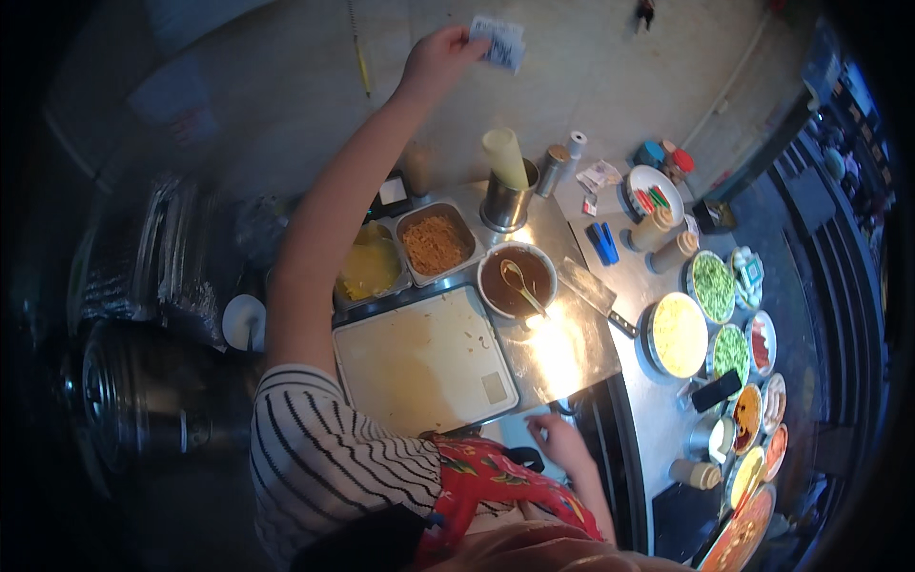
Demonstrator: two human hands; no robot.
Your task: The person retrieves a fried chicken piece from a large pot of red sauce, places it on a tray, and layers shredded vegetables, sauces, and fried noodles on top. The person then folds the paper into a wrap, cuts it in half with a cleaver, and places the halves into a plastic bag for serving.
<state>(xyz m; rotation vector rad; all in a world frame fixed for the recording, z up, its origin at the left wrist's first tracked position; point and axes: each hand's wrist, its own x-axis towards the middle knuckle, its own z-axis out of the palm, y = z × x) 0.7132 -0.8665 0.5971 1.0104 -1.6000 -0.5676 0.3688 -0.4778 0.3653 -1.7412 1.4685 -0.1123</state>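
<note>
My left arm is raised toward the wall at the back. Pinched in my left hand [440,63] is a small white slip of paper [498,44] with dark print. My right hand [559,444] hangs low by the counter's front edge, fingers loosely bent and slightly apart, with nothing visible in it. A stained white cutting board [424,357] lies between my arms. Behind it stand a metal pan of brown shreds [434,243] and a pan of yellow food [370,267]. A bowl of brown sauce [500,296] with a gold spoon [522,286] sits to the board's right.
A cleaver [596,296] lies right of the sauce. Beyond it are a large bowl of pale yellow shreds [678,334], several topping bowls, a black phone [716,390] and squeeze bottles [673,252]. A metal container [505,205] stands at the back; a dark round appliance [143,400] is at left.
</note>
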